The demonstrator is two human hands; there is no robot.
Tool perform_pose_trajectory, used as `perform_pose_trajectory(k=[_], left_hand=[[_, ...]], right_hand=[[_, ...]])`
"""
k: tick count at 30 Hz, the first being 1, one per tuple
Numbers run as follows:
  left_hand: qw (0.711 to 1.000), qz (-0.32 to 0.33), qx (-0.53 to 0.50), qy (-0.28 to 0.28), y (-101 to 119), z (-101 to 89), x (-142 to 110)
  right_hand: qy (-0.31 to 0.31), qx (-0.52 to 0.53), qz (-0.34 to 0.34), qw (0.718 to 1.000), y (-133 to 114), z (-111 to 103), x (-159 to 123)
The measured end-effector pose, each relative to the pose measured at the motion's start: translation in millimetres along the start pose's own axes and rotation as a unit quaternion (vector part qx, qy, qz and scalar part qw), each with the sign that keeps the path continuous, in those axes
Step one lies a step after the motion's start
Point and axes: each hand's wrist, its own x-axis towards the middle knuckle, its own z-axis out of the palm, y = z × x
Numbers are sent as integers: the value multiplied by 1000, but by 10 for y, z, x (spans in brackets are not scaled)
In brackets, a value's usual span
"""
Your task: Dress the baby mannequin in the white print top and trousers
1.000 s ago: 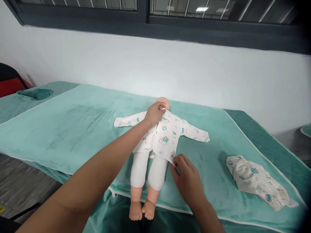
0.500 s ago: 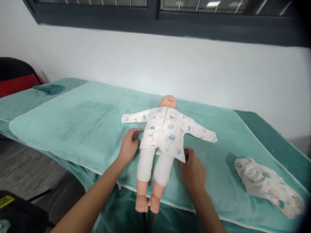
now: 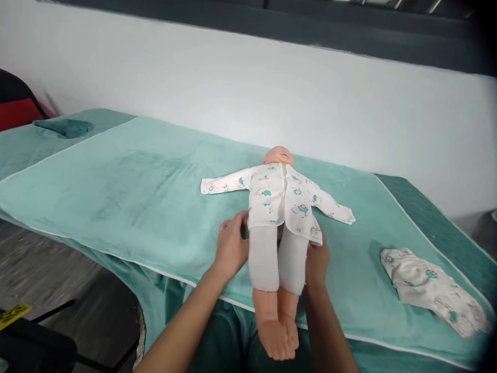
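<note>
A baby doll lies on its back on a light green towel, its head towards the wall. It wears a white printed shirt with both sleeves spread, and its white cloth legs rise towards me. My left hand is curled against the doll's hip on the left. On the other side my right hand grips the hip just under the shirt hem, its fingers partly hidden. The doll's bare feet hang past the towel's front edge.
A crumpled garment of the same print lies on the towel to the right. A dark green folded cloth rests at the far left, near a red and black chair. A white wall runs behind the table; floor and a black object are below left.
My left hand left the doll's collar and came down to its hip. My right hand moved from the shirt hem to the other hip. The doll's legs are now raised towards me.
</note>
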Motion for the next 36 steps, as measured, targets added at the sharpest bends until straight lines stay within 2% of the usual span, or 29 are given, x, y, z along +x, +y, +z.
perform_pose_trajectory(k=[3, 9, 12, 17, 20, 22, 25, 28, 32, 36], left_hand=[[1000, 2, 0, 28, -10, 68, -50], [995, -41, -27, 88, -139, 113, -139], [992, -37, -15, 117, -138, 136, -166], [989, 4, -11, 150, -104, 135, -187], [984, 61, -33, 165, -116, 115, -187], [979, 80, -59, 178, -125, 106, -186], [974, 70, -86, 195, -129, 101, -185], [971, 50, -117, 200, -134, 100, -182], [971, 32, -133, 196, -144, 97, -177], [973, 21, -111, 200, -151, 105, -189]], right_hand=[[-13, -49, 38, 998, -51, -30, 15], [-56, -77, 44, 995, -65, -169, -139], [-72, -57, 43, 995, -49, -266, -254], [-95, -106, 21, 990, 52, -391, -376], [-73, -72, -18, 995, 128, -464, -404], [-39, -42, -81, 995, 149, -492, -412], [-20, -34, -194, 980, 131, -462, -404], [0, -51, -258, 965, 116, -364, -361], [37, -53, -228, 972, 201, -272, -282], [30, -43, -212, 976, 358, -349, -280]])
